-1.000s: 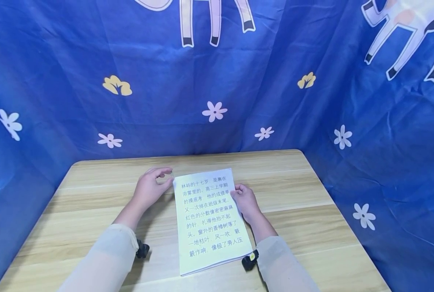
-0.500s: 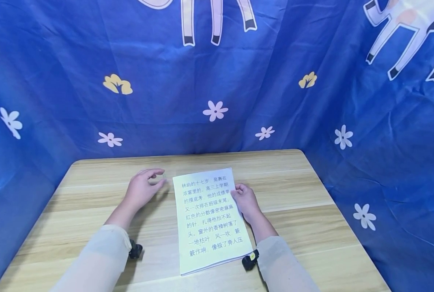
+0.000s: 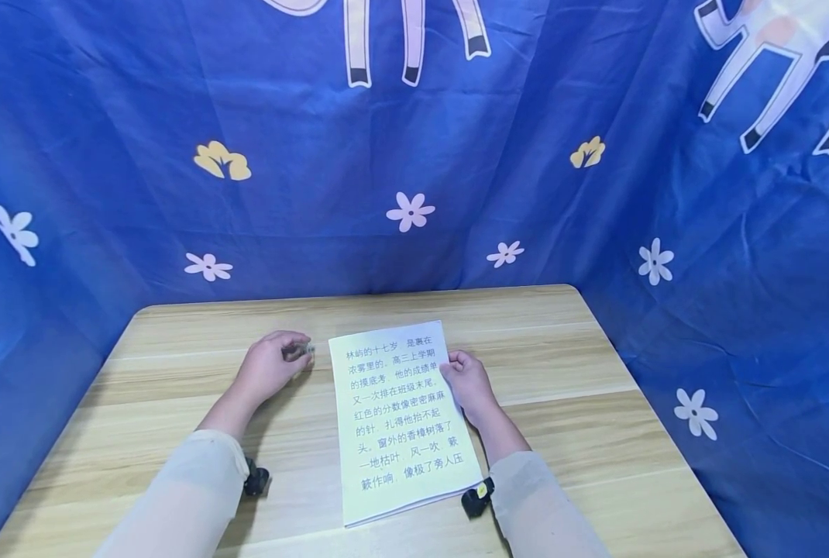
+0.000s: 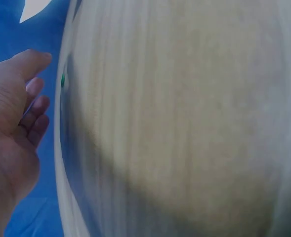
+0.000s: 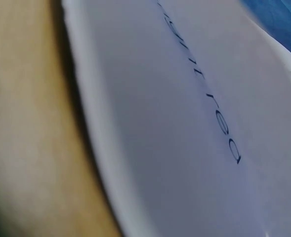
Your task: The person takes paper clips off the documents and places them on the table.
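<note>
In the head view a white booklet (image 3: pixel 400 426) printed with large Chinese characters lies on the wooden table, slightly turned. My right hand (image 3: pixel 470 385) grips its right edge, thumb on top and fingers under the edge. That page (image 5: pixel 150 128) fills most of the right wrist view, where the right hand is hidden. Left of the booklet's upper corner, my left hand (image 3: pixel 273 364) holds a small clear piece (image 3: pixel 310 349) between thumb and index finger. A spot of green on the small piece (image 4: pixel 63 80) shows beyond the left hand (image 4: pixel 17 108) in the left wrist view.
The light wooden table (image 3: pixel 561 341) has rounded far corners. Blue fabric (image 3: pixel 303 194) with printed flowers and animal legs hangs behind it and along both sides. Each wrist wears a black device, one (image 3: pixel 256 477) by the left sleeve and another (image 3: pixel 478 497) overlapping the booklet's lower right corner.
My left hand has moved left with the small clear piece, away from the booklet's upper left corner, then lowered a little. Its thumb and finger have come closer together. The right hand and booklet stay put.
</note>
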Tool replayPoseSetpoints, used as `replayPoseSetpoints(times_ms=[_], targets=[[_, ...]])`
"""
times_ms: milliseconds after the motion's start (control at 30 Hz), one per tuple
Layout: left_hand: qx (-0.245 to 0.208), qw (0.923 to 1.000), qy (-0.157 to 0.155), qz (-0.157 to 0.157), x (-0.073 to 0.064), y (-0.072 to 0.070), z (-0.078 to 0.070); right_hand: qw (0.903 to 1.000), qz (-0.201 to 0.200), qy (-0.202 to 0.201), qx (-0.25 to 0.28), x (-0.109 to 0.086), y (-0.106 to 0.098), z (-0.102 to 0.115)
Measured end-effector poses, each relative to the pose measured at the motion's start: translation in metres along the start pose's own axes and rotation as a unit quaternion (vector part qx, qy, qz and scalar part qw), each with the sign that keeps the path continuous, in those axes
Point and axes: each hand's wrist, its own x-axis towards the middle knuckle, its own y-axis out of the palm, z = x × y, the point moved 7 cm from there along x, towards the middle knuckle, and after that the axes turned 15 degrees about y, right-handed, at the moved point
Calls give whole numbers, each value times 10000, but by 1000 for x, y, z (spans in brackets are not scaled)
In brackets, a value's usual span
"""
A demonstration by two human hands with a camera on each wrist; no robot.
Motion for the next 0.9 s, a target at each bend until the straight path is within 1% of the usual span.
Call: replayPoseSetpoints(times_ms=[167,267,400,567,800,900], targets=[[72,9998,-37,169,-1,4,2,10000,26,-18,-25,0,0,1],[109,9996,-1,275,-1,6,2,10000,36,24,-23,-1,0,1],[129,9993,-9,358,-1,8,3,10000,43,44,-52,-1,0,1],[97,9989,-59,456,1,8,6,10000,27,49,-57,-1,0,1],[72,9974,-116,710,4,11,9,10000,46,6,-46,0,-1,0],[52,9971,-142,748,6,11,9,10000,33,14,-67,1,-1,-1]])
